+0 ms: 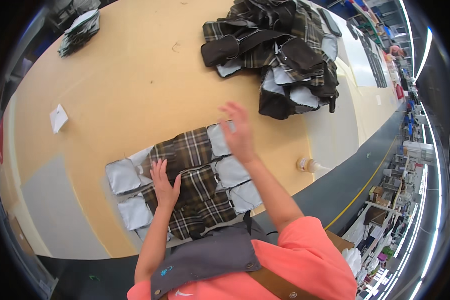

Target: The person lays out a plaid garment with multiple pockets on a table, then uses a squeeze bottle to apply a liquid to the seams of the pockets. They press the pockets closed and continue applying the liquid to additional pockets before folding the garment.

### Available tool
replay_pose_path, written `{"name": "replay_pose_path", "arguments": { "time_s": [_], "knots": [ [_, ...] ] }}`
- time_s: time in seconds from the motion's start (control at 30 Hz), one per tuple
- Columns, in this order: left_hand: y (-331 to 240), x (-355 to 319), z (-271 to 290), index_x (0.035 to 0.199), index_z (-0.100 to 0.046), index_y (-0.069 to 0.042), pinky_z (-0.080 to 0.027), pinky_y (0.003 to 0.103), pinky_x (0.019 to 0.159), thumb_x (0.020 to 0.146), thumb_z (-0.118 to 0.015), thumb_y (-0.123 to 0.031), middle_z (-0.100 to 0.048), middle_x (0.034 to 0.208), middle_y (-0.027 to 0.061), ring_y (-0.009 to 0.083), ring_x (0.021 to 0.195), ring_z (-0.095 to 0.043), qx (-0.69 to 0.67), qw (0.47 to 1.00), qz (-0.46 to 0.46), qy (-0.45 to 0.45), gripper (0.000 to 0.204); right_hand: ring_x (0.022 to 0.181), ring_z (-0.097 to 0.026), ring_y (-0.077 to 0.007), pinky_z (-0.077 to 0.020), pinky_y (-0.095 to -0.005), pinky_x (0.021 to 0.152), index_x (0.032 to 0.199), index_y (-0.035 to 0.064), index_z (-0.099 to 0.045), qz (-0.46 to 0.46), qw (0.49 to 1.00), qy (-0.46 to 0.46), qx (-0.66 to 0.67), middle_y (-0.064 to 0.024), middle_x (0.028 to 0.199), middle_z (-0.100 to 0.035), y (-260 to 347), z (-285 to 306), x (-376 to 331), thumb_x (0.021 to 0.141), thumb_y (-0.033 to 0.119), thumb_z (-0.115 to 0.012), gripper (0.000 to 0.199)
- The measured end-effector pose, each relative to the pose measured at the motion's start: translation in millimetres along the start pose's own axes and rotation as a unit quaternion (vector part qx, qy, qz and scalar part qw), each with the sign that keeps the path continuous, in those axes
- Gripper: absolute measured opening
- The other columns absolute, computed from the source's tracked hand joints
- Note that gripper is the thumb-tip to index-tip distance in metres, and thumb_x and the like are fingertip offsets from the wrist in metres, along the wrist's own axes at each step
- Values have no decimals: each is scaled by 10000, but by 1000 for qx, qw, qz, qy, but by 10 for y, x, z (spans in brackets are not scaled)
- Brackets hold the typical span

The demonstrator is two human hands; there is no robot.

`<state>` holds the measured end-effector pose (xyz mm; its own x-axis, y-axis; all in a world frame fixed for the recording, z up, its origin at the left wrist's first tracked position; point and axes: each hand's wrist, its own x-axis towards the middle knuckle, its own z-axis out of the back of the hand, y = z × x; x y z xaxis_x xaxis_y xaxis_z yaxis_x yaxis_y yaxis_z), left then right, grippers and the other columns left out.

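Note:
Plaid sewn fabric pieces [200, 187] in brown, black and white, with silver-grey padded ends [233, 171], lie in overlapping rows before me. My left hand [164, 186] rests flat on the plaid cloth, its fingers spread. Near the upper right end of the rows is my right hand [240, 134], slightly blurred, with fingers apart and nothing seen in them. Whether it touches the silver-grey end beside it, I cannot tell. Beyond it sits a heap of similar plaid pieces [315, 37], with black parts and silver-grey linings showing.
A small bottle [307, 165] with a pale nozzle lies near the table's right edge. On the tan table [120, 90] are a folded white paper [58, 118] at left and a stack of dark pieces [80, 32] at far left. Shelves [385, 215] stand across the aisle.

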<state>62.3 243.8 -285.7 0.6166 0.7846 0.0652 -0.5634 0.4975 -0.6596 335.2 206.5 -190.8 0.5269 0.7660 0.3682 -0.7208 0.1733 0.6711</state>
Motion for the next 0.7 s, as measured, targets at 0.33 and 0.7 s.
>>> {"name": "replay_pose_path", "arguments": {
  "time_s": [0.33,0.7],
  "knots": [
    [-203,-52,272,1404,-328,-23,-191,540,1114,781,-724,-191,-325,1434,211,400,1361,-268,3,1000,-11,-6,757,1280,-406,-376,-356,-449,1048,1275,174,-544,-42,894,66,-441,-92,1368,-484,-1111,1950,1303,712,325,-742,615],
    [-425,-298,496,1384,-362,-3,-259,465,1096,803,-676,-102,-292,1442,228,397,1329,-305,-29,998,17,-54,668,913,-622,-282,-408,-446,816,967,131,-613,-61,922,-144,-354,-67,912,-653,-1248,2025,1884,780,79,-565,200]
  ]
}}
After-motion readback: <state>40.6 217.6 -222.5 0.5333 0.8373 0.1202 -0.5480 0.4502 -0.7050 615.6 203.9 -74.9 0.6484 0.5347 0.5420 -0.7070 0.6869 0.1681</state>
